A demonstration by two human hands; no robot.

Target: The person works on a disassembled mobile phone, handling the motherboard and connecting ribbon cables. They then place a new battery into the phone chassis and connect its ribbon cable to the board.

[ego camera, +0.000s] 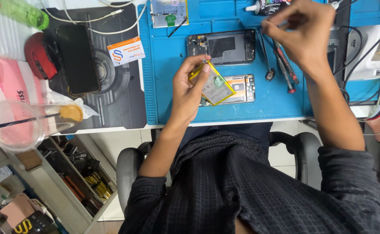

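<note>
My left hand (189, 90) holds a flat phone battery (214, 86) with yellow edges, tilted above the blue work mat (168, 65). Under it lies an opened phone body (242, 89) showing its inner boards. A second opened phone frame (222, 46) with a dark plate lies farther back on the mat. My right hand (305, 34) hovers over the mat's far right with fingertips pinched together near a small glue bottle (263, 6); whether it grips anything is hidden. Tweezers and screwdrivers (281, 65) lie below that hand.
A black phone (76, 58) and a red mouse (40, 55) rest on a dark pad at left. A plastic cup (21, 123) with a straw stands at the left edge. A white device (370, 50) with cables is at right. Another battery (168, 12) lies at the back.
</note>
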